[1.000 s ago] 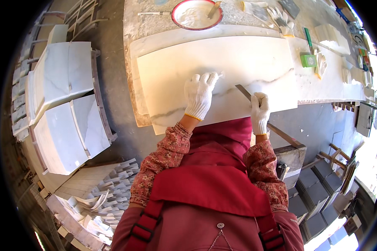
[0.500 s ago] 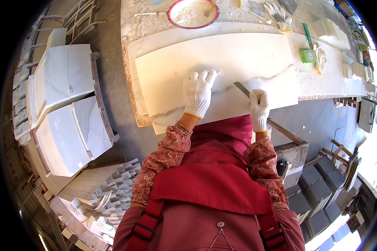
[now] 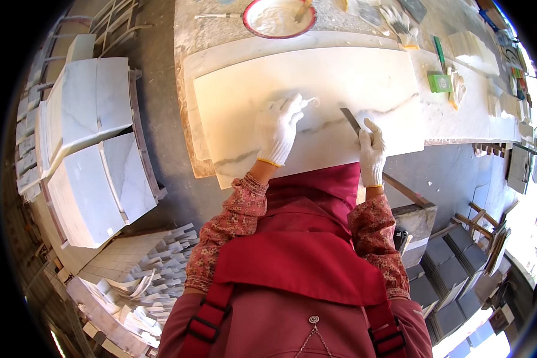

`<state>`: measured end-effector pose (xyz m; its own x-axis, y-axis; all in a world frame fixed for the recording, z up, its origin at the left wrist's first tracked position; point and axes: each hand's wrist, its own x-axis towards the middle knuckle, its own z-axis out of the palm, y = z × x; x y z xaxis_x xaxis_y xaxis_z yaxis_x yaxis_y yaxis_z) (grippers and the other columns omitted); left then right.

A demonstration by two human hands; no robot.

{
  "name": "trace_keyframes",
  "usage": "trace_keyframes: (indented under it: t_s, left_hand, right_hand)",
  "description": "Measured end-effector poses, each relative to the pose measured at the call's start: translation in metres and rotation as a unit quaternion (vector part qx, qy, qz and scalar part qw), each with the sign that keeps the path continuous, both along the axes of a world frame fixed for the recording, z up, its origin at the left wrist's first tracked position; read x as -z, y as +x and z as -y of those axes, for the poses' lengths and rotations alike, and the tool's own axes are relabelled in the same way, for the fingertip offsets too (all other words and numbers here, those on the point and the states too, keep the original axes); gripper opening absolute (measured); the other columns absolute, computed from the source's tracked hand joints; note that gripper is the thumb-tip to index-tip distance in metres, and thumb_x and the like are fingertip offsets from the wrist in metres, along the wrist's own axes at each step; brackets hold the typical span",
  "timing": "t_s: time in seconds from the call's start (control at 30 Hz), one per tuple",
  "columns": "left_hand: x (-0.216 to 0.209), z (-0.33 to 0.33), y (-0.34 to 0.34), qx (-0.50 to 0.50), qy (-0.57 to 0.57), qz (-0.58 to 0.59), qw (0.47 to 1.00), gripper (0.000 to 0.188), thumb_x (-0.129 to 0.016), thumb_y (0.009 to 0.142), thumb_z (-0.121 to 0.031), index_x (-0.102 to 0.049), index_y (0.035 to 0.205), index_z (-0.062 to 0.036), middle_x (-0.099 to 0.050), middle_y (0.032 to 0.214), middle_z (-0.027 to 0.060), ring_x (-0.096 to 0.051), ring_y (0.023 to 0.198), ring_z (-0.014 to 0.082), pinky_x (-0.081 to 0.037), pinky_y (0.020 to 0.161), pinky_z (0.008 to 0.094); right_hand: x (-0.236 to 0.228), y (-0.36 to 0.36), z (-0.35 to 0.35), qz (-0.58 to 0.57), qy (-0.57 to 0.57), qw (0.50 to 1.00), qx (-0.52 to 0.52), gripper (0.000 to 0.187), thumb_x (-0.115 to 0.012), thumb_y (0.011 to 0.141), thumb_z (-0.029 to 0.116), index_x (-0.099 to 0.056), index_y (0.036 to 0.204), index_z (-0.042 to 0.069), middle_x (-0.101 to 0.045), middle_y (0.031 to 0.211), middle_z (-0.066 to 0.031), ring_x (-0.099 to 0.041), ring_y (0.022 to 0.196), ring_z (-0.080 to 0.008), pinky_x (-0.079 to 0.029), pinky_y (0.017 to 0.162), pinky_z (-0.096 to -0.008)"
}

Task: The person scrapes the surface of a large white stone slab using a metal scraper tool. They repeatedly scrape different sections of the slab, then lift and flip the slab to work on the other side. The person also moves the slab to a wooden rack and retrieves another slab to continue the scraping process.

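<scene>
A large white stone slab (image 3: 316, 68) with a grey vein lies across the worktable in front of me. My left hand (image 3: 277, 132), in a white knit glove, is over its middle with the fingers drawn together. From the fingertips pokes a small white wispy scrap (image 3: 311, 101), too small to identify. My right hand (image 3: 372, 150), gloved alike, is closed at the slab's near edge around a flat metal scraper blade (image 3: 350, 121). The blade points up and left, toward the left hand; its handle end is hidden in the glove.
Beyond the slab stands a red-rimmed bowl (image 3: 268, 30) of white paste with a stick in it. Spare gloves (image 3: 400, 27), a green box (image 3: 440, 83) and a green-handled tool (image 3: 439, 52) lie to the right. Stacked marble slabs (image 3: 95, 185) stand at left.
My left hand has turned, its fingers now bunched more tightly. My right hand has shifted slightly right and its finger has lifted, while the blade stands steeper.
</scene>
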<state>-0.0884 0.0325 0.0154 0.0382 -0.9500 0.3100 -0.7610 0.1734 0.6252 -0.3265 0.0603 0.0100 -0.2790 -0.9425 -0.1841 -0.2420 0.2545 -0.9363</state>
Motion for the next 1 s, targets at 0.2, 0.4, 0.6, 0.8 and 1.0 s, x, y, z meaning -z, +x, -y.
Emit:
trace_keyframes:
  t_s: [0.2,0.4,0.6,0.8,1.0]
  left_hand:
    - [0.021,-0.003,0.034,-0.062,0.001,-0.290,0.955,0.038,-0.073,0.090,-0.009,-0.060,0.124,0.0006,-0.070,0.117,0.0156,-0.069,0.100,0.0234,-0.055,0.089,0.0342]
    - [0.033,-0.003,0.036,-0.061,-0.056,-0.251,0.965,0.037,-0.073,0.091,-0.013,-0.059,0.122,-0.0001,-0.070,0.112,0.0143,-0.070,0.096,0.0230,-0.056,0.083,0.0340]
    - [0.043,-0.002,0.036,-0.077,-0.061,-0.236,0.967,0.038,-0.074,0.090,-0.021,-0.060,0.120,-0.0016,-0.070,0.111,0.0158,-0.070,0.093,0.0284,-0.056,0.081,0.0365]
    - [0.035,-0.002,0.036,-0.093,-0.047,-0.186,0.977,0.040,-0.074,0.089,-0.025,-0.061,0.119,-0.0029,-0.070,0.112,0.0147,-0.069,0.094,0.0317,-0.056,0.080,0.0376]
    - [0.030,-0.003,0.036,-0.085,-0.059,-0.146,0.984,0.040,-0.074,0.090,-0.020,-0.060,0.123,-0.0013,-0.070,0.113,0.0166,-0.071,0.097,0.0286,-0.056,0.084,0.0363]
  right_hand:
    - [0.004,0.023,0.027,-0.143,-0.059,0.985,-0.070,0.015,-0.067,0.089,0.013,-0.074,0.101,0.009,-0.069,0.084,-0.0037,-0.062,0.075,-0.0167,-0.050,0.072,-0.0298]
    - [0.001,0.064,0.072,-0.371,-0.173,0.904,-0.122,0.015,-0.067,0.086,0.024,-0.075,0.095,0.015,-0.071,0.099,-0.0065,-0.062,0.095,-0.0293,-0.050,0.086,-0.0372]
    - [0.008,0.061,0.078,-0.417,-0.187,0.869,-0.189,0.014,-0.065,0.086,0.025,-0.076,0.093,0.020,-0.070,0.100,-0.0044,-0.060,0.097,-0.0289,-0.048,0.087,-0.0406]
    - [0.011,0.056,0.077,-0.428,-0.168,0.876,-0.149,0.015,-0.064,0.086,0.026,-0.076,0.094,0.020,-0.070,0.096,-0.0047,-0.060,0.095,-0.0287,-0.048,0.087,-0.0406]
    - [0.009,0.063,0.075,-0.408,-0.147,0.885,-0.170,0.021,-0.065,0.086,0.025,-0.077,0.103,0.024,-0.070,0.094,-0.0053,-0.061,0.094,-0.0287,-0.048,0.084,-0.0401]
